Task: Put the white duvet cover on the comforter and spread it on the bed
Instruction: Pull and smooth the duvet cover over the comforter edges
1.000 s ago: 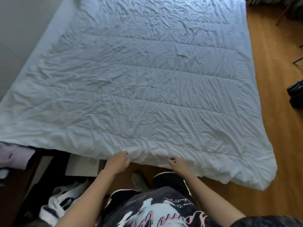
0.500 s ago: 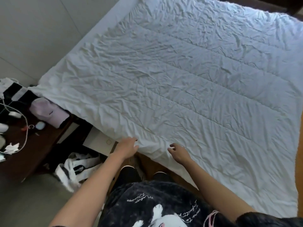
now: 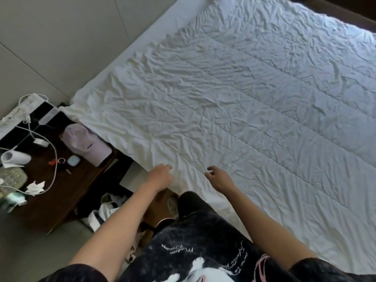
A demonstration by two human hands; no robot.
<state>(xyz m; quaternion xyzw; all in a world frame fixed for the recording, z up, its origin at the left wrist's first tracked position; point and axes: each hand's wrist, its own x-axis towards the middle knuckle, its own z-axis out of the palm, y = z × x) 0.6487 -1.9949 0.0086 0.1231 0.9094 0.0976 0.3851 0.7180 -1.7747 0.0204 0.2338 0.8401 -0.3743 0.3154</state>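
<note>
White duvet cover, comforter apparently inside, lay spread across the bed, badly creased. Spreading stage, judged nearly done. Left hand and right hand hovered loosely curled above the near edge, holding nothing. Next: grip that edge, tug wrinkles out.

The person wore a black short-sleeved T-shirt printed with white cursive lettering, a white figure and pink outlines. Both forearms were bare, as were the left hand and right hand. Dark shorts covered the legs.
</note>
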